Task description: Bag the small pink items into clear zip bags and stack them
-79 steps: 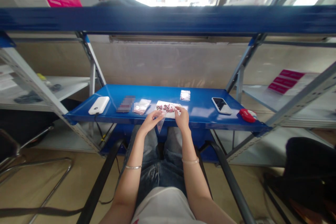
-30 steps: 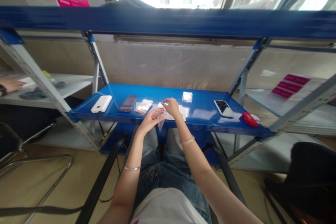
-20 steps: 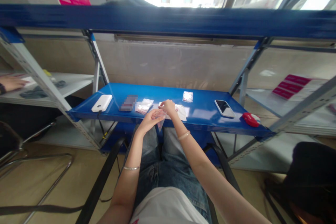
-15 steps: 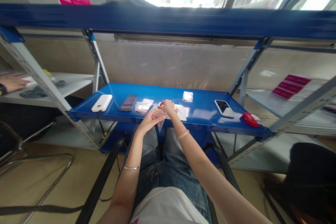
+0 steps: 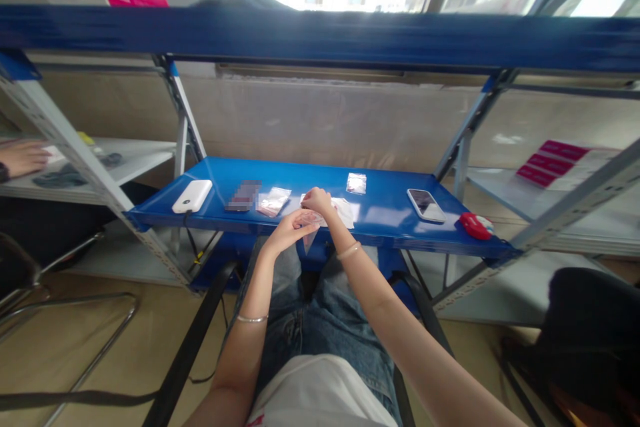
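At the front edge of the blue shelf table (image 5: 380, 227), my left hand (image 5: 291, 230) is closed on a clear plastic bag (image 5: 311, 238), whose pointed corner hangs below the fingers. Just above and to the right, my right hand (image 5: 318, 201) has its fingers pinched together; what they hold, if anything, is too small to make out. Under and beside that hand lies a white sheet (image 5: 345, 213) with small reddish bits. Left of my hands is a small pile of clear packets (image 5: 275, 201). A flat silvery packet (image 5: 357, 183) lies farther back.
A white power bank (image 5: 193, 196) with a cable and a blurred-out dark item (image 5: 243, 195) lie on the left. To the right are a phone (image 5: 425, 205) and a red-and-white object (image 5: 476, 226). A blue beam (image 5: 320, 40) crosses above. Another person's hand (image 5: 25, 159) is at far left.
My right hand has dipped slightly and its fingers are curled tighter. The left hand still holds the bag, almost in the same place. The view has shifted a little.
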Action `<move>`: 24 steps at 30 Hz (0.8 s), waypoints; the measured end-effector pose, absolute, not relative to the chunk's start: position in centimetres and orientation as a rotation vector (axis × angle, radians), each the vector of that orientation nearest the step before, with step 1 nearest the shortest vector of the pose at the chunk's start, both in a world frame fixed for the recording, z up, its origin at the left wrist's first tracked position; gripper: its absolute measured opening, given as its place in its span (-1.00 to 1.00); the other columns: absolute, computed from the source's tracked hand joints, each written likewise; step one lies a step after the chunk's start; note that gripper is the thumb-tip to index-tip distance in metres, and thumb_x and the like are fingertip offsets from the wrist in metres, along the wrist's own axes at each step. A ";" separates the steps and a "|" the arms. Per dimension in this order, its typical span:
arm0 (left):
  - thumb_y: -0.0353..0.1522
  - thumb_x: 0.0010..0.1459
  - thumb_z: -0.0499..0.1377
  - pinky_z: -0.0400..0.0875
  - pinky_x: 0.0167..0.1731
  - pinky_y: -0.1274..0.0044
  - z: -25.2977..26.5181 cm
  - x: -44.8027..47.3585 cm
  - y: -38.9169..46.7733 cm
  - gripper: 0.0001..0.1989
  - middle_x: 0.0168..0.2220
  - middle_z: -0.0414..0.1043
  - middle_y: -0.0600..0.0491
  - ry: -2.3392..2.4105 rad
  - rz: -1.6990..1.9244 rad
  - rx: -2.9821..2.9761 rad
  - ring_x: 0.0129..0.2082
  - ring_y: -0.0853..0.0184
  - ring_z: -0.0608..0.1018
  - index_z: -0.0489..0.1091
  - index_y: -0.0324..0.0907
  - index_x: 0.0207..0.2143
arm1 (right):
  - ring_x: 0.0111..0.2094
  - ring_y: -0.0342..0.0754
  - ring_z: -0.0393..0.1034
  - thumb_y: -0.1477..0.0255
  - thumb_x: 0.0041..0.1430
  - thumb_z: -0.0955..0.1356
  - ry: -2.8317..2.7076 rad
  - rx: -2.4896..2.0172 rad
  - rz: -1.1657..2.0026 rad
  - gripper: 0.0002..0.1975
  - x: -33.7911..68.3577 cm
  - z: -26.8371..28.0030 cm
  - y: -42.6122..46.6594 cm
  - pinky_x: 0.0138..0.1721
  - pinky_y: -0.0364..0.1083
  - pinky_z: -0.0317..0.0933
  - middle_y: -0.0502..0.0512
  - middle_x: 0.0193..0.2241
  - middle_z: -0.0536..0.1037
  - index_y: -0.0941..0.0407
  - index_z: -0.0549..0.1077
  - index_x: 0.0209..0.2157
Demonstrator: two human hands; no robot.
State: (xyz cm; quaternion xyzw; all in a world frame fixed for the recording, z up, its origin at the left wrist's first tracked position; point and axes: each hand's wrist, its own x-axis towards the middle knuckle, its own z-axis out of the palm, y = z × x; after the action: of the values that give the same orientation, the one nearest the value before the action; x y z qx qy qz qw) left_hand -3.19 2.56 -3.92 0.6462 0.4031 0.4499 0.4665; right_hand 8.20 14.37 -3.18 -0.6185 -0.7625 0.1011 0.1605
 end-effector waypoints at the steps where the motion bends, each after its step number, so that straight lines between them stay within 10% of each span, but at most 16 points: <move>1: -0.20 -0.05 0.31 0.37 -0.03 0.37 -3.9 -3.2 2.6 -0.52 -0.03 0.46 -0.10 0.990 1.104 1.587 -0.04 0.18 0.49 0.38 -0.21 -0.08 | -0.18 0.04 0.46 0.42 -0.01 0.35 -2.178 -1.765 0.286 -0.80 8.1 -3.2 14.3 -0.16 -0.09 0.17 0.22 -0.28 0.60 0.12 0.59 -0.33; 18: -0.22 -0.04 0.30 0.37 -0.02 0.36 -4.4 -2.8 3.2 -0.48 -0.04 0.46 -0.13 0.960 1.253 1.455 -0.01 0.16 0.48 0.36 -0.25 -0.04 | -0.51 -0.14 0.33 0.20 -0.05 0.39 -1.796 -1.035 0.862 -0.68 13.1 1.7 7.8 -0.51 -0.18 0.16 0.06 -0.50 0.55 0.18 0.57 -0.41; 24: -0.19 -0.05 0.30 0.42 -0.13 0.41 -4.4 -3.0 3.0 -0.51 -0.16 0.50 -0.04 1.027 1.232 1.488 -0.15 0.20 0.54 0.37 -0.21 -0.07 | -0.37 -0.08 0.38 0.25 -0.07 0.41 -1.956 -1.017 0.856 -0.76 12.9 1.1 6.0 -0.34 -0.15 0.19 0.06 -0.47 0.56 0.16 0.58 -0.47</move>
State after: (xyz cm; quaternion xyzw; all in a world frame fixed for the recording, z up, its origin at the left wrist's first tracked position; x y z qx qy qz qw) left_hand -2.97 2.97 -4.36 0.6042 0.4170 0.5002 0.4593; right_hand 12.87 6.03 1.10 -0.3981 -0.7655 0.3350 0.3785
